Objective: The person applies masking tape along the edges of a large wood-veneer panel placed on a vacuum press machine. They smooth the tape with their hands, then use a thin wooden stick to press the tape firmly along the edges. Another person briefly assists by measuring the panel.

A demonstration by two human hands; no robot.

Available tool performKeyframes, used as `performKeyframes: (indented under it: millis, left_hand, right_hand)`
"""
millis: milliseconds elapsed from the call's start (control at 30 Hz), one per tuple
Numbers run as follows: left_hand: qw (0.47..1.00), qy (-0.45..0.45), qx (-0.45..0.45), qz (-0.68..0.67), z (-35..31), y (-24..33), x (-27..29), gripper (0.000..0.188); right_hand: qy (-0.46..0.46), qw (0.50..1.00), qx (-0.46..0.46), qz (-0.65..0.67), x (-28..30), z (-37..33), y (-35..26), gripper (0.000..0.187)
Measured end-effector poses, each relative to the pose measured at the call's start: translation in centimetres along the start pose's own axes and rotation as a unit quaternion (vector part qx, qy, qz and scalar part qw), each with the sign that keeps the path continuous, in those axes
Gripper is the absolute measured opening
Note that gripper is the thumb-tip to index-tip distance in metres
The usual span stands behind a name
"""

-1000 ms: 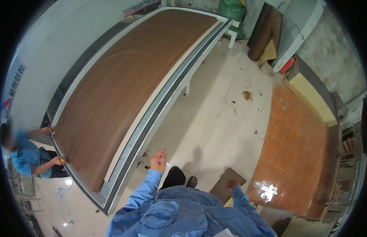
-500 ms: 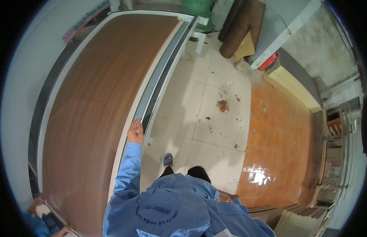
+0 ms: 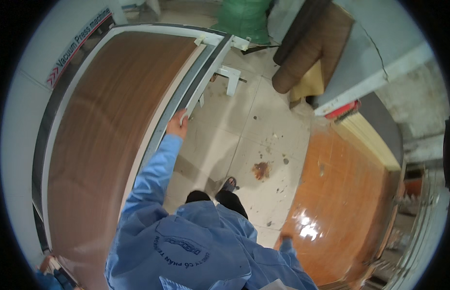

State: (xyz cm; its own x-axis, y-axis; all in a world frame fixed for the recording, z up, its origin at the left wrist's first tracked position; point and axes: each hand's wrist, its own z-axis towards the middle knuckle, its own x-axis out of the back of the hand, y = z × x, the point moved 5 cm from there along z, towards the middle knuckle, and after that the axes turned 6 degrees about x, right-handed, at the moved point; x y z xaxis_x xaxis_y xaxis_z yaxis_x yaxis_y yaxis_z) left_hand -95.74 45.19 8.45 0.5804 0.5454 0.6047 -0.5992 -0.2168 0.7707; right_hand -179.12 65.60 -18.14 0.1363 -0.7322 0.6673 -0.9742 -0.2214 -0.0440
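Observation:
A long press table [image 3: 205, 77] with a white frame and dark edge strips runs along my left side. On it lies a wide brown wood-grain surface [image 3: 109, 121], glossy as if under a clear sheet. My left hand [image 3: 177, 124] is closed at the table's near long edge, with a small white bit showing between thumb and fingers. It seems to grip the frame's rim; the exact hold is partly hidden. Low on my right side, my right hand [image 3: 286, 237] hangs over the floor, small and blurred, touching nothing visible.
Brown sheet rolls [image 3: 302, 53] lean beside a green sack [image 3: 242, 21] at the far end. Stacked pale panels [image 3: 370, 140] stand along the right, past an orange tiled floor [image 3: 331, 203]. Another person's hand [image 3: 47, 263] is at the table's lower left corner.
I have stepped forward along the table, and the floor stain and rolls now appear nearer. My left hand is farther along the edge, still closed. The other person shows less.

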Motion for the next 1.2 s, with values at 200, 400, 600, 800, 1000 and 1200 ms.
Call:
performKeyframes:
  millis: [200,400,600,800,1000,1200]
  left_hand:
    - [0.985,0.101,0.052,0.13,20.7,-2.3,-5.6,0.037]
    - [0.967,0.087,0.137,0.198,40.8,-7.5,-11.2,0.039]
    - [0.93,0.146,0.217,0.259,50.9,-11.4,-16.5,0.044]
    - [0.888,0.189,0.29,0.301,53.4,-12.7,-18.0,0.049]
    - [0.877,0.186,0.323,0.304,53.3,-12.4,-17.8,0.052]
    - [0.862,0.16,0.327,0.354,53.3,-12.2,-17.8,0.057]
  right_hand:
    - [0.334,0.936,0.106,0.029,51.2,34.6,-11.4,0.041]
    - [0.342,0.795,0.483,0.137,86.6,41.7,-46.4,0.026]
    - [0.332,0.659,0.669,-0.089,96.5,49.1,-70.1,0.019]
    - [0.262,0.526,0.782,-0.209,95.1,55.9,-84.1,0.014]
    - [0.17,0.498,0.793,-0.306,91.9,59.0,-87.2,0.017]
    - [0.162,0.382,0.884,-0.215,92.1,58.9,-86.3,0.007]
